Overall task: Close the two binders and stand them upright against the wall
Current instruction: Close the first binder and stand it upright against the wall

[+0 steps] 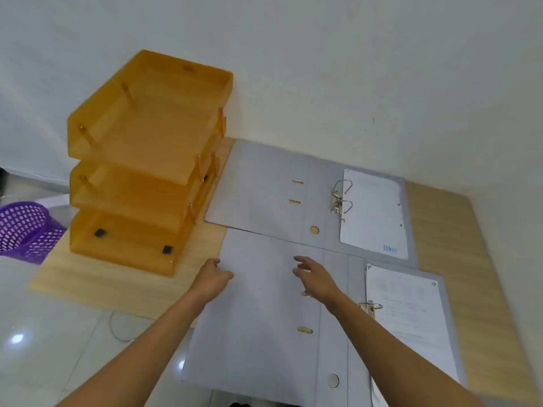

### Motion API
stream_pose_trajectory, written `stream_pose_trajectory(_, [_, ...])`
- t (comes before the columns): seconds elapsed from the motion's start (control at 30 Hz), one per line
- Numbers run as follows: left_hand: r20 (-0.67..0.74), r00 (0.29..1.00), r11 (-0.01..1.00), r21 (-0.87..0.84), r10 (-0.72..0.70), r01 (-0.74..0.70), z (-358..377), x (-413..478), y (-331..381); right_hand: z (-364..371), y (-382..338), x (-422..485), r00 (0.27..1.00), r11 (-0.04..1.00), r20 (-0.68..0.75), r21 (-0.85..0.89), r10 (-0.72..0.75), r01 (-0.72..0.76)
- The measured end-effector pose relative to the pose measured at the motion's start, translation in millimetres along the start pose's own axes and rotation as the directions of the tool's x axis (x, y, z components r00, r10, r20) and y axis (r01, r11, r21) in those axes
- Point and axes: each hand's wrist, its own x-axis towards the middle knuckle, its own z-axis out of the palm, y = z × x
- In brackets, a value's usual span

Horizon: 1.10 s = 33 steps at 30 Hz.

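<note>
Two grey lever-arch binders lie open and flat on a light wooden table. The far binder (pixel 264 189) reaches the white wall (pixel 352 69), with a white sheet on its ring mechanism at the right. The near binder (pixel 258 318) overlaps its front edge and hangs over the table's front, with papers on its right half. My left hand (pixel 213 276) hovers at the near binder's upper left edge, fingers apart, holding nothing. My right hand (pixel 313 274) is above the near binder's left cover, fingers spread and empty.
A stack of three orange letter trays (pixel 144 160) stands at the left against the wall, beside the far binder. A purple perforated basket (pixel 23 227) sits on the floor beyond the table's left edge. Bare wood (pixel 440 230) shows right of the binders.
</note>
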Motion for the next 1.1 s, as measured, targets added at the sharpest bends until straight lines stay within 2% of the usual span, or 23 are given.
stream_pose_trajectory(0.1, [-0.071,0.998,1.0,0.023,0.004,-0.002,5,5,-5,4,-4,0,0.999,1.0,-0.033,-0.016,-0.008,0.008])
stream_pose_trajectory(0.27, [-0.244,0.97,0.995,0.102,0.008,0.017,18,14,-5,19,2,6,0.999,0.996,0.02,-0.081,0.034,-0.032])
stream_pose_trajectory(0.37, [-0.239,0.971,0.995,0.095,-0.002,0.026,21,18,-7,26,8,6,0.999,0.994,0.024,-0.101,0.037,-0.034])
stream_pose_trajectory(0.5, [-0.255,0.967,1.0,-0.021,0.017,-0.023,8,20,-7,32,6,-3,0.998,0.996,0.059,-0.089,0.003,0.002])
stream_pose_trajectory(0.7, [-0.029,0.972,0.958,-0.166,0.233,-0.234,6,-21,36,27,-24,-24,0.98,0.977,0.068,-0.092,-0.186,0.192])
stream_pose_trajectory(0.77, [0.047,0.967,0.941,-0.246,0.251,-0.232,12,-39,53,21,-30,-34,0.971,0.97,0.04,-0.054,-0.236,0.238])
stream_pose_trajectory(0.93, [0.211,0.945,0.847,-0.521,0.248,-0.106,43,-71,84,-6,-33,-64,0.942,0.941,0.009,0.063,-0.335,0.334])
stream_pose_trajectory(1.0, [0.27,0.911,0.829,-0.546,0.313,-0.123,62,-82,95,-21,-32,-76,0.935,0.93,-0.01,0.099,-0.355,0.354])
stream_pose_trajectory(1.1, [0.315,0.881,0.854,-0.494,0.353,-0.166,101,-97,105,-48,-24,-95,0.925,0.911,-0.049,0.163,-0.377,0.38])
